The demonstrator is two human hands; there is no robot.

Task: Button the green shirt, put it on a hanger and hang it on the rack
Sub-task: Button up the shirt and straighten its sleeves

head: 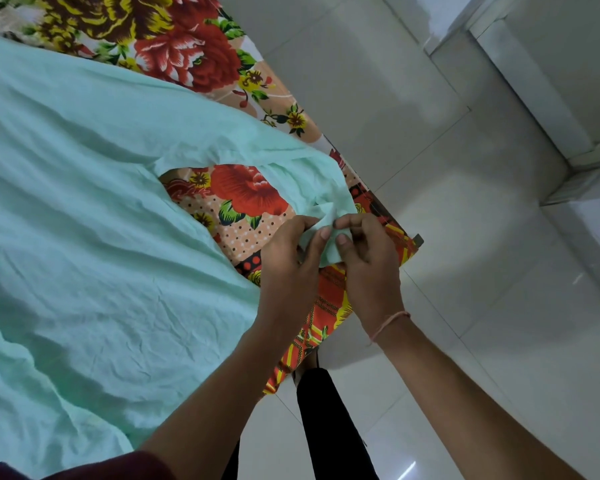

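Observation:
The pale green shirt (94,230) lies spread and wrinkled over a bed with a red floral sheet (187,46). One sleeve runs out to the right, and its cuff (326,216) reaches the bed's near corner. My left hand (291,268) and my right hand (368,258) meet at that cuff, each pinching a fold of the green cloth between thumb and fingertips. Any button there is hidden by my fingers. No hanger or rack is in view.
The bed's corner (413,244) juts over a white tiled floor (465,237) on the right. A white wall base and step (551,116) run along the upper right. My dark trouser leg (329,420) stands beside the bed.

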